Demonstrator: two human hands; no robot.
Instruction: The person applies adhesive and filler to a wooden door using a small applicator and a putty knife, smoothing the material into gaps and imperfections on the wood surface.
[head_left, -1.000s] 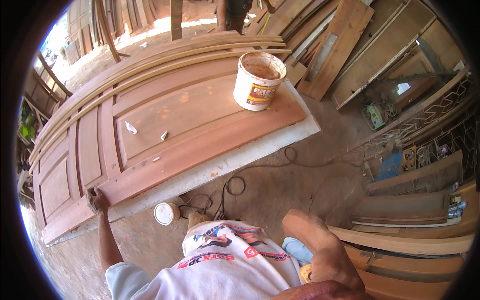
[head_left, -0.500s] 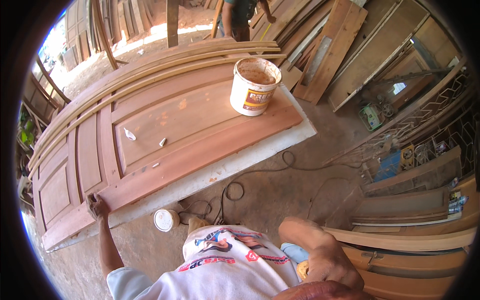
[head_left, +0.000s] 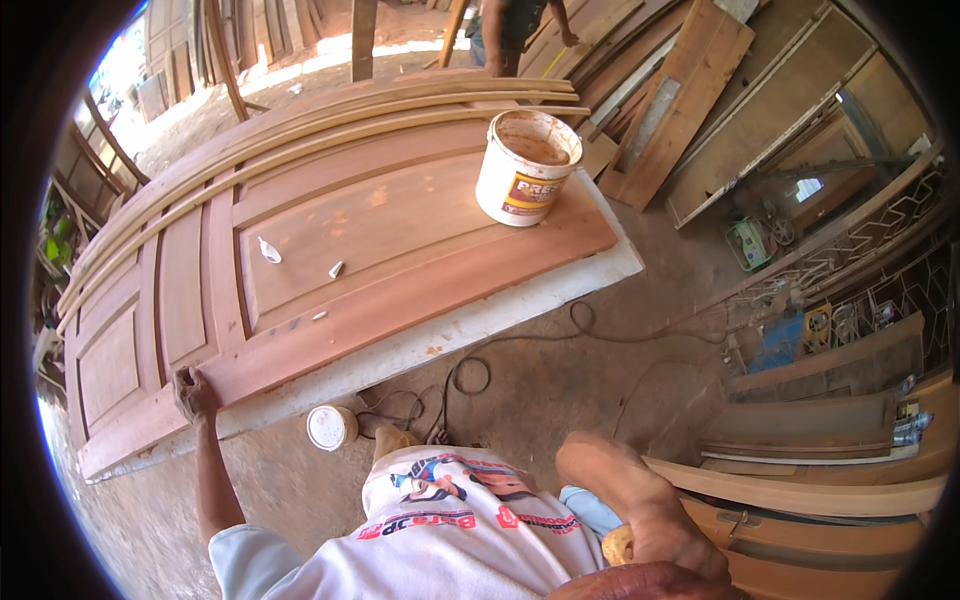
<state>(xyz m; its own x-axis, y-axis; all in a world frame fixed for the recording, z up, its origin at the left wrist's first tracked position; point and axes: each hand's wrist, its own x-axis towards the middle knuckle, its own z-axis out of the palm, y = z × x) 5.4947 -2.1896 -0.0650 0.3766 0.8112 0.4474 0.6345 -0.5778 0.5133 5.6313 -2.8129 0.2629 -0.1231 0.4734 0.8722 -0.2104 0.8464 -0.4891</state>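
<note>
A panelled wooden door (head_left: pixel 350 345) lies flat in front of me, on a white-edged support (head_left: pixel 440 352). My left hand (head_left: pixel 194 394) rests on the door's near edge, left of centre, fingers curled closed; whatever is beneath them is hidden. Bent close to my body at lower right, my right hand (head_left: pixel 672 535) closes on a rounded yellow-tan piece (head_left: pixel 618 545), whose kind I cannot make out. A white bucket (head_left: pixel 505 190) with brownish residue inside stands on the door's right end. A small white nozzle-like piece (head_left: pixel 269 250) and a white cone-shaped bit (head_left: pixel 336 269) lie on the panels.
Long thin wood strips (head_left: pixel 330 125) run along the door's far side. Below the near edge, a white-lidded tub (head_left: pixel 330 428) and a dark cable (head_left: pixel 470 375) lie on the floor. Boards (head_left: pixel 690 95) lean at upper right. Another person (head_left: pixel 508 35) stands beyond the door.
The view has shifted slightly, moving the bucket and small pieces a little right in the picture. My left hand stays at the door's edge; more of the tan piece shows by my right hand.
</note>
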